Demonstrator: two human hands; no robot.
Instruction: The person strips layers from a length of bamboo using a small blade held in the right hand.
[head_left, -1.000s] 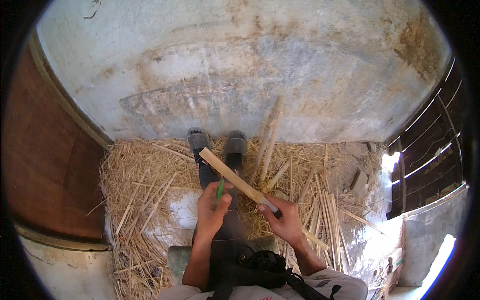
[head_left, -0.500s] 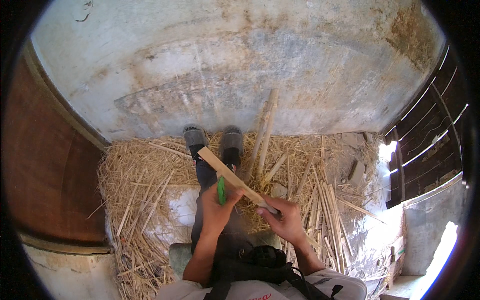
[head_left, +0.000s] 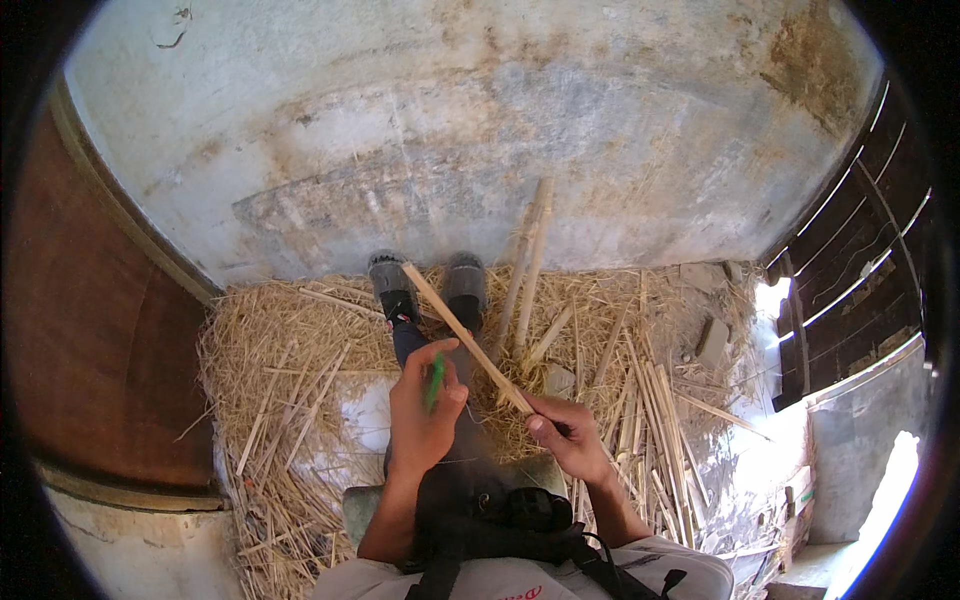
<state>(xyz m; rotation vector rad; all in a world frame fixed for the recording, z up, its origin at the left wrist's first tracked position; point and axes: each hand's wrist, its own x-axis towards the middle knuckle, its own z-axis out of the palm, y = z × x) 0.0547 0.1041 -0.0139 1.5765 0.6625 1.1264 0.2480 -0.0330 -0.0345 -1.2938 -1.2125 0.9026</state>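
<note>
My right hand (head_left: 568,437) is closed around the lower end of a flat bamboo strip (head_left: 463,332). The strip slants up and left over my legs, its narrow edge turned upward. Just left of it is my left hand (head_left: 425,412), slightly blurred, its fingers curved and the thumb apart from them. A bright green piece (head_left: 433,384) sits at the left fingers; whether it is wrapped on a finger or lies loose against them, I cannot tell. Whether a fingertip of the left hand touches the strip is unclear.
Straw and shavings (head_left: 270,330) cover the floor around my shoes (head_left: 463,285). Long bamboo pieces (head_left: 535,260) lean against the stained wall (head_left: 620,150). Split strips (head_left: 665,440) lie at the right, near a small block (head_left: 712,341). A brown panel (head_left: 100,320) stands at the left.
My left hand has lost its grip on the bamboo strip and shifted slightly left and up. The strip has turned from its broad face to its narrow edge in my right hand.
</note>
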